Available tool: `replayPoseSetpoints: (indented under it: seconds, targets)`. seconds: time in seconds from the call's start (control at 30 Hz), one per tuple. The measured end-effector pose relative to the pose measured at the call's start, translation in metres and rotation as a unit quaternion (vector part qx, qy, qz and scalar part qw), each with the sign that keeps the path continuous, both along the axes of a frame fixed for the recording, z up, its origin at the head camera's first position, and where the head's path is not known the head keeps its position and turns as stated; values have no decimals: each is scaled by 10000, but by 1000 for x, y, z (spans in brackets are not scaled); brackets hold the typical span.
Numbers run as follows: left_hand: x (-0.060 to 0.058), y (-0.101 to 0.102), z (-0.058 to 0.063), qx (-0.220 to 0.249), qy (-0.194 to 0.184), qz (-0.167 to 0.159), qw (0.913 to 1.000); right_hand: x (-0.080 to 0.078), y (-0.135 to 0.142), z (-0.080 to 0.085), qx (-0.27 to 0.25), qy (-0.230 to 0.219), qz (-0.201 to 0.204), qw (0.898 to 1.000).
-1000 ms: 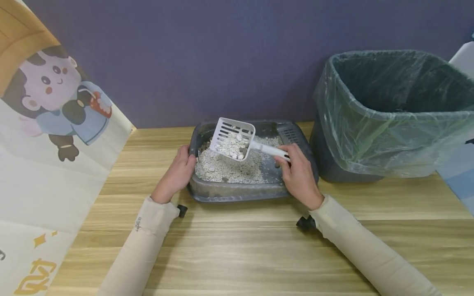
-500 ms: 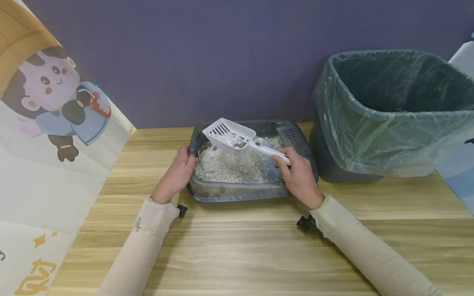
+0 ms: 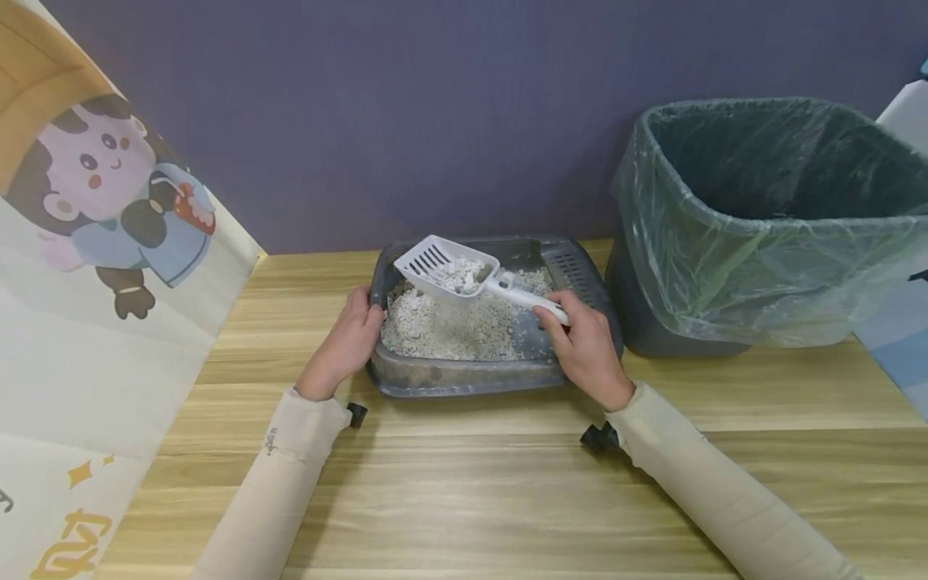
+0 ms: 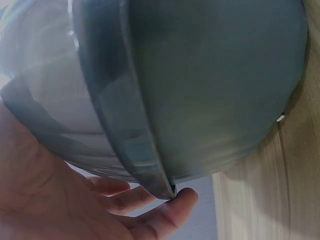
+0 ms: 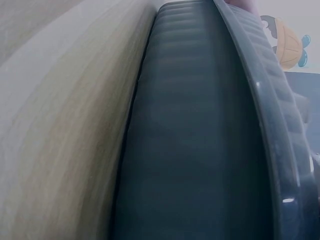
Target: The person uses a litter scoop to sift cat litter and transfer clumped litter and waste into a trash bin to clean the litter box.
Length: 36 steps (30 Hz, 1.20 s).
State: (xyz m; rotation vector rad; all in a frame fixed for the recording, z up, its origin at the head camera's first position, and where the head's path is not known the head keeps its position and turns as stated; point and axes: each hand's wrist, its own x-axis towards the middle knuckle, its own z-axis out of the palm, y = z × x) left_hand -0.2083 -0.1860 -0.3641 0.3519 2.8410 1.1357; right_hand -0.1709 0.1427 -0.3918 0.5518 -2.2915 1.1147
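Note:
A dark grey litter box (image 3: pixel 464 377) sits on the wooden table, with pale grainy litter (image 3: pixel 449 334) heaped mostly toward its left side. My left hand (image 3: pixel 344 340) holds the box by its left rim; in the left wrist view its fingers (image 4: pixel 167 212) lie against the rim's edge. With my right hand (image 3: pixel 586 342) I grip the handle of a white slotted litter scoop (image 3: pixel 518 292). The scoop's blade is above the litter, pointing left and carrying whitish clumps and grains. The right wrist view shows mainly the box's front wall (image 5: pixel 195 130); the right hand is out of sight there.
Right of the box stands a tall grey bin (image 3: pixel 674 345) lined with a clear plastic bag (image 3: pixel 783 282). A purple-blue wall panel (image 3: pixel 435 121) rises behind the box. On the left is a white panel with a cartoon figure (image 3: pixel 145 209).
The scoop has tipped from a raised tilt to a flatter one, its blade shifting slightly left, and litter in it has shifted. My left hand keeps its place on the box.

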Motion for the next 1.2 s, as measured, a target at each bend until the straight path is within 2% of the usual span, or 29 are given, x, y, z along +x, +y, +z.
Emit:
replayPoseSetpoints:
  seconds: [0.23,1.2]
  targets:
    - [0,1,1,-60,5,11,10000,-3,-1,-1,-114,160,1,9998]
    - [0,1,0,-33,102,16,9999,-2,-1,-2,-112,14,-32,9999]
